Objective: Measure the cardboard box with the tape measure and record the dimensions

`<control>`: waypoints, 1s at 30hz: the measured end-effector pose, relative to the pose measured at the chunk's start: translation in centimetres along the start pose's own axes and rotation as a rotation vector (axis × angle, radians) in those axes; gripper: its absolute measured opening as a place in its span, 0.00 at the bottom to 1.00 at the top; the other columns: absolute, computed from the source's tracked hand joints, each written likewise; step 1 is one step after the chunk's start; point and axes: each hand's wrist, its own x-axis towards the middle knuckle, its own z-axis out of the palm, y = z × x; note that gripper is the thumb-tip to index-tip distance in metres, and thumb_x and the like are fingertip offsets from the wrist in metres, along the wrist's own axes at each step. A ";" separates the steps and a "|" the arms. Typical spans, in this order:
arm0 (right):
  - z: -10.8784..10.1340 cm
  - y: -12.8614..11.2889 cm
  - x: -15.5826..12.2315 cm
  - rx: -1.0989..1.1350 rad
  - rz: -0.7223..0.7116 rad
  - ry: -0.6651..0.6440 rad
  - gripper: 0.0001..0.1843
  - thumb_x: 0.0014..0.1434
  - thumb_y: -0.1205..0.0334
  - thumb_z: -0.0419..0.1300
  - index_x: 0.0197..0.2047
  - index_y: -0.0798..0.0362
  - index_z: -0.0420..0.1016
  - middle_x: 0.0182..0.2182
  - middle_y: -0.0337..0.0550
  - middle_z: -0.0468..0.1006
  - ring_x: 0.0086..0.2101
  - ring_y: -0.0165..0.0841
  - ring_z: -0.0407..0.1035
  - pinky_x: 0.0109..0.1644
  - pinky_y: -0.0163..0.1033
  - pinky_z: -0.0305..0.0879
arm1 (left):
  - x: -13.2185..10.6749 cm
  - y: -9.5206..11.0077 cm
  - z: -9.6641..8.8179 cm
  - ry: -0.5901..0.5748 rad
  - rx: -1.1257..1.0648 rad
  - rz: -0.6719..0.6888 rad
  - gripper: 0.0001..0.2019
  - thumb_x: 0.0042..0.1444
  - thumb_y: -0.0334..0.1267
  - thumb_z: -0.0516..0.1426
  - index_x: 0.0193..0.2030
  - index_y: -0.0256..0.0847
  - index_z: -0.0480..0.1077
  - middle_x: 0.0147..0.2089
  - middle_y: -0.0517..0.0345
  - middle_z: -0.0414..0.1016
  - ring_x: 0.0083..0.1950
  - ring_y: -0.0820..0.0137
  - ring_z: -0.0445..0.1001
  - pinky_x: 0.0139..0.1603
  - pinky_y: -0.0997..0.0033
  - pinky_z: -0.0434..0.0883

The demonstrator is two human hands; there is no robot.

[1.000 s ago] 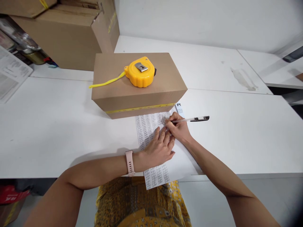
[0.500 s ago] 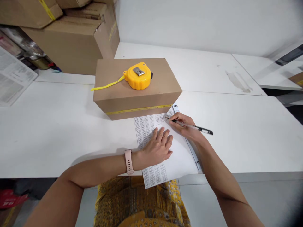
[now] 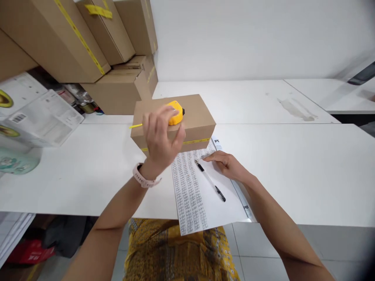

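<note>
My left hand (image 3: 160, 137) is raised off the table in front of a brown cardboard box (image 3: 199, 117), fingers spread and curved, holding nothing. It is close to the yellow tape measure (image 3: 176, 112) that lies on top of the box and partly hides it. My right hand (image 3: 225, 164) lies flat on a printed sheet (image 3: 202, 195) covered in small handwriting, fingers stretched out. A clear pen (image 3: 210, 180) with a black cap lies loose on the sheet just left of that hand.
Large cardboard boxes (image 3: 88, 35) with yellow tape are stacked at the back left. A white printed carton (image 3: 38, 117) and a teal container (image 3: 14, 164) sit at the far left. The white table (image 3: 293, 164) runs to the right; the sheet overhangs its front edge.
My left hand lifted off the sheet and rose toward the tape measure. My right hand let go of the pen, which now lies on the sheet. The camera tilted up.
</note>
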 end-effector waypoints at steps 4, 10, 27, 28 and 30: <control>0.0 0.0 0.1 -0.018 0.092 0.090 0.21 0.58 0.70 0.53 0.47 0.46 0.84 0.40 0.42 0.83 0.41 0.36 0.76 0.45 0.45 0.71 | 3.3 -2.8 1.3 -0.343 0.038 -0.249 0.37 0.56 0.46 0.64 0.70 0.42 0.57 0.72 0.41 0.60 0.72 0.45 0.58 0.70 0.42 0.56; -0.1 -0.9 0.3 0.116 0.149 0.341 0.11 0.60 0.61 0.59 0.40 0.49 0.84 0.33 0.41 0.82 0.32 0.33 0.72 0.34 0.40 0.66 | 4.4 -4.2 1.8 -0.421 -0.224 -0.557 0.38 0.53 0.47 0.65 0.68 0.40 0.59 0.63 0.43 0.71 0.62 0.51 0.71 0.63 0.50 0.67; -1.0 -14.3 11.3 0.383 0.310 0.135 0.34 0.59 0.26 0.55 0.27 0.51 0.72 0.24 0.44 0.74 0.25 0.31 0.67 0.27 0.37 0.61 | 4.7 -1.2 -6.1 -0.730 -0.937 -0.800 0.29 0.58 0.55 0.62 0.60 0.40 0.63 0.48 0.49 0.78 0.34 0.67 0.79 0.30 0.70 0.72; -1.2 -14.3 11.8 0.392 0.313 0.154 0.33 0.58 0.27 0.57 0.27 0.51 0.71 0.23 0.43 0.73 0.24 0.31 0.66 0.26 0.37 0.61 | 4.8 -1.8 -6.7 -0.725 -0.931 -0.814 0.29 0.58 0.55 0.62 0.60 0.40 0.64 0.48 0.49 0.78 0.34 0.67 0.79 0.30 0.70 0.73; -2.2 -14.0 13.0 0.420 0.308 0.240 0.30 0.58 0.31 0.62 0.26 0.52 0.70 0.22 0.41 0.71 0.23 0.29 0.65 0.25 0.36 0.60 | 5.2 -3.5 -7.9 -0.692 -0.927 -0.839 0.27 0.57 0.53 0.63 0.58 0.39 0.66 0.48 0.49 0.79 0.34 0.67 0.79 0.29 0.70 0.73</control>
